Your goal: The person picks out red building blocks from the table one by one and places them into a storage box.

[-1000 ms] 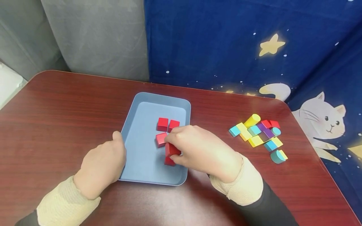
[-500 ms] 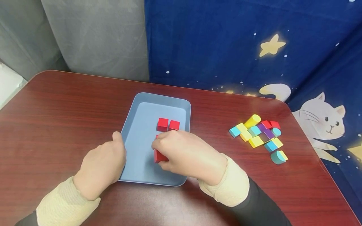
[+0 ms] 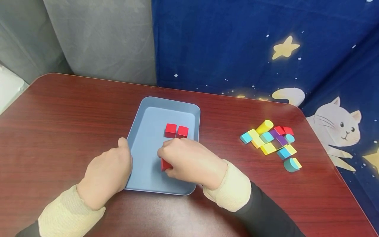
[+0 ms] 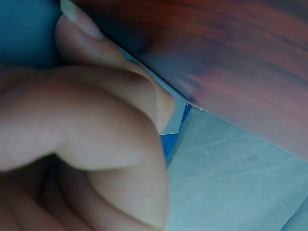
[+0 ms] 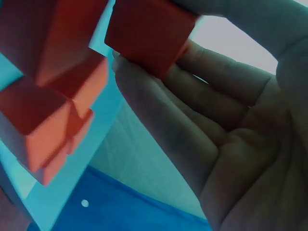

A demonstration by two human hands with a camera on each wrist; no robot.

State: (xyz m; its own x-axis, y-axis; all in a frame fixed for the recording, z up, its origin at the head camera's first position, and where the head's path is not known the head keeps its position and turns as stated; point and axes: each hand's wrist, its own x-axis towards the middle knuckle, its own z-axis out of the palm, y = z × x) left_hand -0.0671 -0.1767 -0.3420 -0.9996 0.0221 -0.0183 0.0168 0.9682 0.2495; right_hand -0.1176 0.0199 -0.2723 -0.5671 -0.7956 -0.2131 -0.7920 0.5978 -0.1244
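My left hand (image 3: pixel 109 172) grips the left rim of a blue-grey plastic tray (image 3: pixel 170 102). In the left wrist view its fingers (image 4: pixel 96 120) are curled and the thumb lies along the tray edge. Over the tray's middle, my right hand (image 3: pixel 192 161) pinches a red block (image 5: pixel 149 36) between thumb and fingers; part of the block (image 3: pixel 165 165) shows below the hand in the head view. Just beyond the right knuckles, two red cubes (image 3: pixel 170 130) stand side by side in the tray. More red blocks (image 5: pixel 38 108) appear beside the pinched one in the right wrist view.
A group of yellow, light blue, purple and red blocks (image 3: pixel 267 148) lies on the dark red wooden table (image 3: pixel 74 125), right of the tray. Behind the table hang a grey curtain (image 3: pixel 103 42) and a blue curtain (image 3: pixel 213 46) with stars and a cat.
My right hand has carried the red block leftward, from the tray's right side to its middle, and then shifted only slightly. The left hand and the tray have stayed in place.
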